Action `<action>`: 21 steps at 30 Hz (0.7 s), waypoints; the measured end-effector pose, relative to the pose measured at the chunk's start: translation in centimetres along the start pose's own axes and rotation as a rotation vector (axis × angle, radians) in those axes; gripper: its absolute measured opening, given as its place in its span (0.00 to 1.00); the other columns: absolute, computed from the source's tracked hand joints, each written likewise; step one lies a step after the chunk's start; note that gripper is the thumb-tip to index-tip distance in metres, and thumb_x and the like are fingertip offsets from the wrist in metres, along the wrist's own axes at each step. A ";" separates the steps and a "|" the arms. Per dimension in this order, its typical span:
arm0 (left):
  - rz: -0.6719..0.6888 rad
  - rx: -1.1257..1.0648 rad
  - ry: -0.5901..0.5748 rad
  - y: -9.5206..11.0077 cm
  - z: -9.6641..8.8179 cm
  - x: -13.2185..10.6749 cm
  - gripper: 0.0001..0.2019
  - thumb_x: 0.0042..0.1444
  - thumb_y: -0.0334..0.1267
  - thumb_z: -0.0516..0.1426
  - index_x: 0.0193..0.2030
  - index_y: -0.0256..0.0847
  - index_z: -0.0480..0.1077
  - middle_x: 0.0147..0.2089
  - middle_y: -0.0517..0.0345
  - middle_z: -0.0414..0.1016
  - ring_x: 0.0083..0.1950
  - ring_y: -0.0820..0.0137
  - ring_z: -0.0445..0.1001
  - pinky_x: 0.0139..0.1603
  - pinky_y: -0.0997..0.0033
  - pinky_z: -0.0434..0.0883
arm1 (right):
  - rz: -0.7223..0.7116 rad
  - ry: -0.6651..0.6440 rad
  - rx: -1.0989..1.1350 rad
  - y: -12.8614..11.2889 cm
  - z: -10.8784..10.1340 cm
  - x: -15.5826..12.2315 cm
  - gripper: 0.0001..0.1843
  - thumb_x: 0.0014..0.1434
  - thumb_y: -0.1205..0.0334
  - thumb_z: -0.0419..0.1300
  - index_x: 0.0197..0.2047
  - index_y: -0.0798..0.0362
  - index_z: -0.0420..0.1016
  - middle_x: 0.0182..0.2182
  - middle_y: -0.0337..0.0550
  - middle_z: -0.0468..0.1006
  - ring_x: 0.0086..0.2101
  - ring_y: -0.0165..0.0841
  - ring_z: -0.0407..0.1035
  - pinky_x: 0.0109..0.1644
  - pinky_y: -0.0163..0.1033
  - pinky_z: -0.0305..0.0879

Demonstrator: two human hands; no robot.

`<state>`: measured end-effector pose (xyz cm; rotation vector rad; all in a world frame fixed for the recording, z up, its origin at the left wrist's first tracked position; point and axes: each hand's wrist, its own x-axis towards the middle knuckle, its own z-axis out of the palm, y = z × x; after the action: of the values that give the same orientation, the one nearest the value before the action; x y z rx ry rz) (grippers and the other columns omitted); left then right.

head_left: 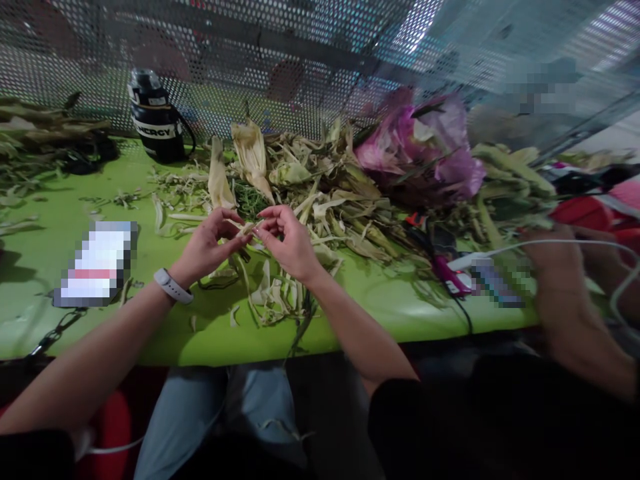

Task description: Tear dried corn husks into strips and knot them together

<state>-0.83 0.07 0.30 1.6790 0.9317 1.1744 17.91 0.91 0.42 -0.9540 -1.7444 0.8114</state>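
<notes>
My left hand (207,247) and my right hand (290,243) meet above the green table (75,327), fingertips pinched together on a thin pale strip of corn husk (247,228). A white watch band sits on my left wrist. Loose husk strips (273,297) lie on the table under and just in front of my hands. A large heap of dried husks and leaves (325,193) spreads behind them.
A black bottle (155,120) stands at the back left by a perforated metal screen. A blurred card (100,263) lies left of my hands. Purple wrapping (425,143) tops the pile at right. Another person's forearm (565,300) reaches in at right, near a white cable.
</notes>
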 end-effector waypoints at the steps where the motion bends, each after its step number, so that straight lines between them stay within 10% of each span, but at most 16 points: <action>1: -0.006 0.002 -0.001 0.0 0.0 0.0 0.17 0.53 0.41 0.65 0.45 0.39 0.65 0.31 0.60 0.75 0.32 0.74 0.75 0.34 0.74 0.71 | 0.001 0.000 0.004 0.0 0.0 0.0 0.13 0.60 0.59 0.61 0.46 0.50 0.64 0.32 0.37 0.75 0.33 0.30 0.72 0.40 0.39 0.69; 21: -0.076 -0.084 -0.106 -0.4 0.0 0.2 0.16 0.53 0.40 0.65 0.42 0.38 0.65 0.32 0.58 0.78 0.33 0.72 0.79 0.36 0.73 0.74 | 0.126 -0.107 0.037 -0.3 -1.2 0.5 0.15 0.55 0.58 0.65 0.43 0.52 0.67 0.31 0.37 0.73 0.31 0.28 0.69 0.36 0.36 0.68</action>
<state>-0.83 0.37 -0.05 1.6080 0.8611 1.0493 18.83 1.36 1.30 -1.0201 -1.7676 0.9890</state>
